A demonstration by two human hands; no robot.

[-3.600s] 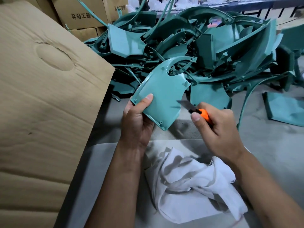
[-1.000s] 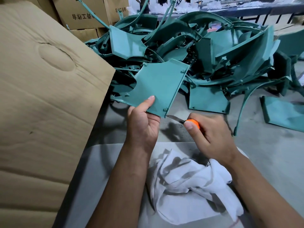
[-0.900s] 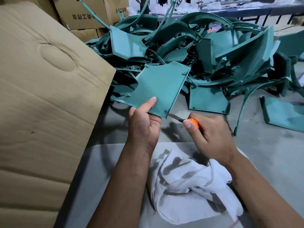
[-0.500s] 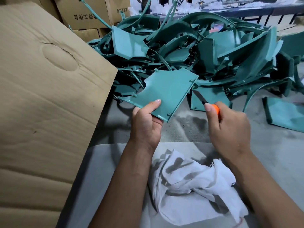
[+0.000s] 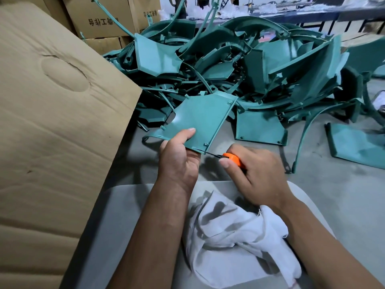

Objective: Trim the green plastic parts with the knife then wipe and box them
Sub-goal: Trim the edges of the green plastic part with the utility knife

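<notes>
**Knife tip at the panel's near corner**

Above the near middle of the floor, the left hand (image 5: 178,163) grips a flat green panel (image 5: 200,119) by its near edge, thumb lying on the top face, other fingers hidden under it. Panel is held off the floor, tilted, w/ a curved cut-out on its left side and small pegs along the right rim. The right hand (image 5: 258,174) is clenched round an orange-handled knife (image 5: 231,158); thumb pressed along the handle, thin dark blade pointing left & touching the panel's near right corner, just beside the left hand's fingers.

Behind the panel, a big pile of green parts (image 5: 239,65) covers the far middle and far right of the grey floor (image 5: 333,195): curved strips, flat panels, all tangled. One flat green piece (image 5: 260,130) lies just right of the held panel; another (image 5: 358,147) sits at the right edge, apart from the pile.

Near edge: a crumpled white cloth (image 5: 235,240) lies on a pale grey surface (image 5: 116,236) under both forearms; right wrist is over the cloth's top fold. Can't tell what that surface is.

Left side: a large brown cardboard box flap (image 5: 52,126) fills the frame, w/ an oval pressed mark near its top. More cardboard boxes (image 5: 104,19) w/ printed characters stand at the far left corner, behind the pile.
</notes>
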